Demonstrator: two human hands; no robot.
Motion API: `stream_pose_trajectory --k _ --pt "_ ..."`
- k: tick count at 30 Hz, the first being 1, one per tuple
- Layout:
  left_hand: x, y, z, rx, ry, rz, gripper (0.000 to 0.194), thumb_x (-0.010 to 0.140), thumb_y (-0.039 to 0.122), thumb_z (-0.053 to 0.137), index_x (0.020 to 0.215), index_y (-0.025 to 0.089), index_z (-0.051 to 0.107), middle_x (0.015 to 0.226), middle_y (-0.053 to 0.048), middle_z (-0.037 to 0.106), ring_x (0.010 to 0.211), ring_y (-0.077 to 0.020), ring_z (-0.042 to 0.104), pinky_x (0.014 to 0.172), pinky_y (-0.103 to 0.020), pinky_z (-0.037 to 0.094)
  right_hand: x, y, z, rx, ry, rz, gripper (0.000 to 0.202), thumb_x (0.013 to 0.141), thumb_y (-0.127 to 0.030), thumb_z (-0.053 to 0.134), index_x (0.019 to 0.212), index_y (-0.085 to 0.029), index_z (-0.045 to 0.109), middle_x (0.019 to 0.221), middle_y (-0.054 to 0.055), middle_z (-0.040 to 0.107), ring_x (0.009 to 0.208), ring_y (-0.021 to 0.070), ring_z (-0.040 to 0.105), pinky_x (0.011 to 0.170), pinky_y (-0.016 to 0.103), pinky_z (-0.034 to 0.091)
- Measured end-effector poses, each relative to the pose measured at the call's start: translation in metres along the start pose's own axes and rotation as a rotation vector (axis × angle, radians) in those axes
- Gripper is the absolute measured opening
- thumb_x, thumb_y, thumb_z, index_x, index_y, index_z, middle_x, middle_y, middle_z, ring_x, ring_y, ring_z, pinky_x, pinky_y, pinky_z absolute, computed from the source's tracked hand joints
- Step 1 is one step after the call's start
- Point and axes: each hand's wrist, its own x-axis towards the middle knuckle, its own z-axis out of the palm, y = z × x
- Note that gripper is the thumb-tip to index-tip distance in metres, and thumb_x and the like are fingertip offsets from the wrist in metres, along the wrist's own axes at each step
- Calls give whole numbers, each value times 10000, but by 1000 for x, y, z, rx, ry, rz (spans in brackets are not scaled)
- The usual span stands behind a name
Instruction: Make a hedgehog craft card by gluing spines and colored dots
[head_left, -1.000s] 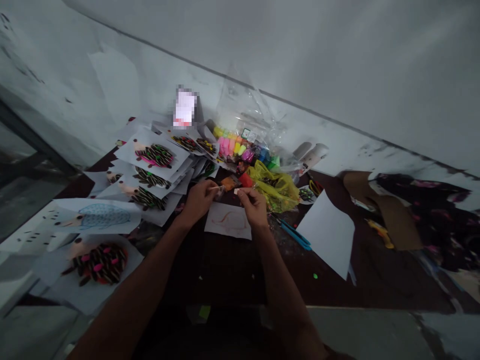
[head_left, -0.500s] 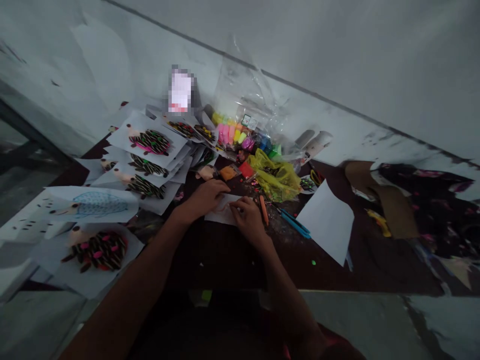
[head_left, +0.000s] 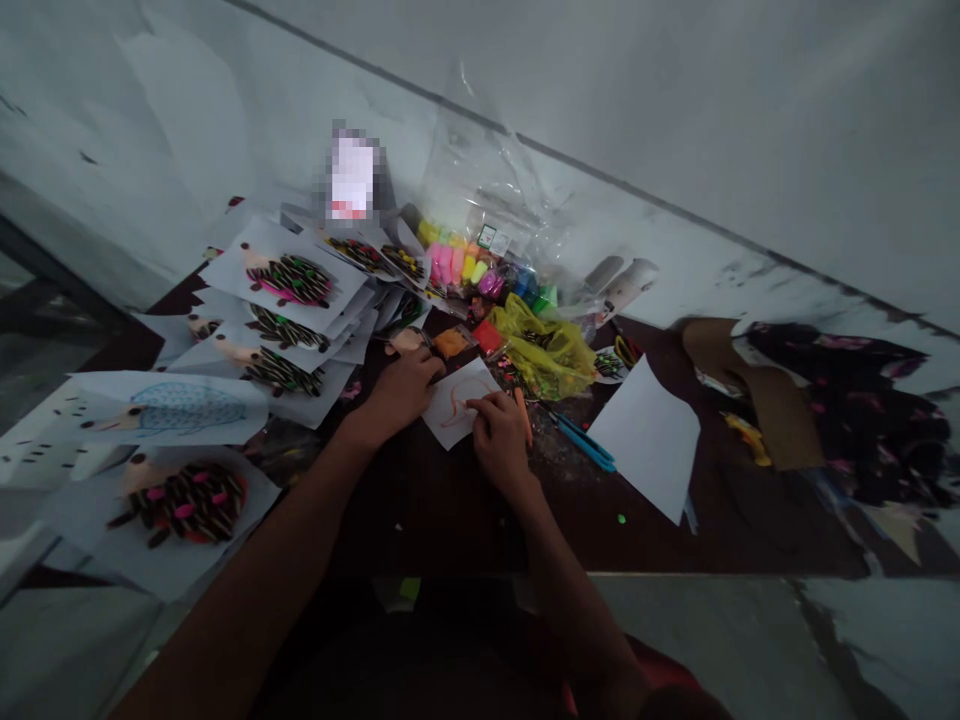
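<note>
A small white paper sheet [head_left: 459,432] lies tilted on the dark table, with an orange curved line [head_left: 455,398] on it; whether it is drawn or laid on is unclear. My left hand [head_left: 401,388] rests flat at the sheet's left edge, fingers stretched towards it, just below a beige lump [head_left: 407,341]. Over the sheet's right side, my right hand [head_left: 499,432] has thumb and finger pinched at the orange line; anything between them is too small to make out. An orange stick-like tool [head_left: 523,415] lies right beside that hand.
Left, hedgehog pictures [head_left: 289,280] covered with striped seeds are piled up. Behind are a yellow plastic bag [head_left: 551,350], colourful clay packs [head_left: 448,262] and a phone-like screen [head_left: 352,175]. Right are a blue-handled tool [head_left: 585,442], white paper [head_left: 646,440] and dark cloth [head_left: 870,420].
The small sheet has turned and now shows more of its surface and the orange line. My left hand has shifted slightly left off it; my right hand stays pinched over it.
</note>
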Motion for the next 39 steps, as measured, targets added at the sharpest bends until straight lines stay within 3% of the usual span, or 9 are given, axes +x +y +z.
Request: stream_pose_trajectory --k 6,15,22,30,35,39 --pt "4 -3 6 -70 -78 163 404 814 -26 469 986 166 780 1081 -106 705 1037 -222 643 957 -372 518 1 -1 5 -68 -78 -32 379 898 -63 502 1114 -189 787 976 84 657 941 201 598 838 333 432" --pt "3 -3 7 -22 -122 206 410 852 -1 471 1035 176 793 1112 -110 700 1033 -226 629 954 -372 501 -5 -10 3 -398 -152 -116 357 968 -125 530 1246 -237 724 1043 102 651 971 235 544 865 366 373" --pt "0 -3 8 -18 -114 204 449 840 -17 481 1071 203 797 1118 -104 685 1031 -228 612 947 -366 488 -10 -19 0 -581 -196 -190 323 1032 -151 456 1274 -160 670 1016 130 654 949 250 534 843 377 358" --pt "1 -3 9 -17 -118 198 433 847 -5 486 1017 228 809 1113 -98 676 1027 -241 601 937 -374 475 -16 -18 -5 -583 -168 -156 318 1029 -158 458 1239 -156 697 1028 137 662 955 259 542 844 389 368" --pt "1 -2 9 19 -132 197 456 838 -17 481 1067 215 800 1131 -93 676 1035 -233 595 933 -361 473 -18 -20 -6 -538 -185 -159 398 1008 -124 481 1360 -208 649 1067 126 653 971 250 544 846 381 363" --pt "0 -1 9 15 -121 190 438 845 -1 487 1065 209 802 1125 -103 680 1027 -237 600 935 -373 483 -16 -21 -3 -530 -219 -150 425 982 -107 509 1382 -187 629 1059 141 635 970 255 535 834 381 359"
